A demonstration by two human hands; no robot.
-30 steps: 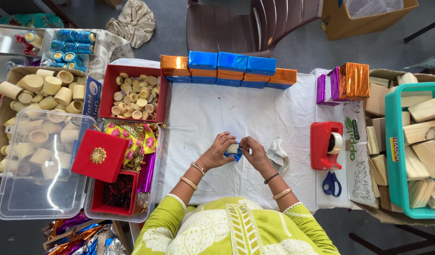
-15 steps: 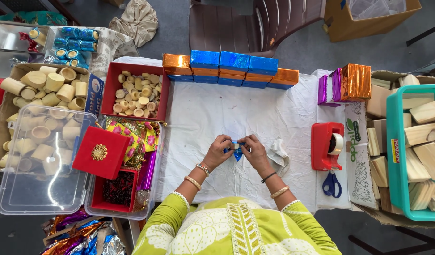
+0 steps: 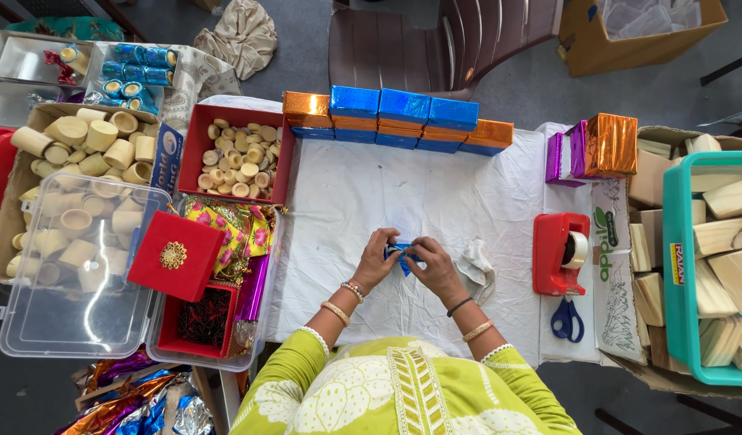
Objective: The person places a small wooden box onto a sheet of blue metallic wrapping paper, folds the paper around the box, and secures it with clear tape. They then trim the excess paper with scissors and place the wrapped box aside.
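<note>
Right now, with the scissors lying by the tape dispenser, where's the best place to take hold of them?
Take the scissors by their blue loop handles, coming from above on the near side. They lie flat with the handles toward the person and the blades pointing away toward the red tape dispenser.

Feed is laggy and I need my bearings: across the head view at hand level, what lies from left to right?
Clear plastic tub lid → red gift box → left hand → blue foil piece → right hand → red tape dispenser → teal crate.
</note>
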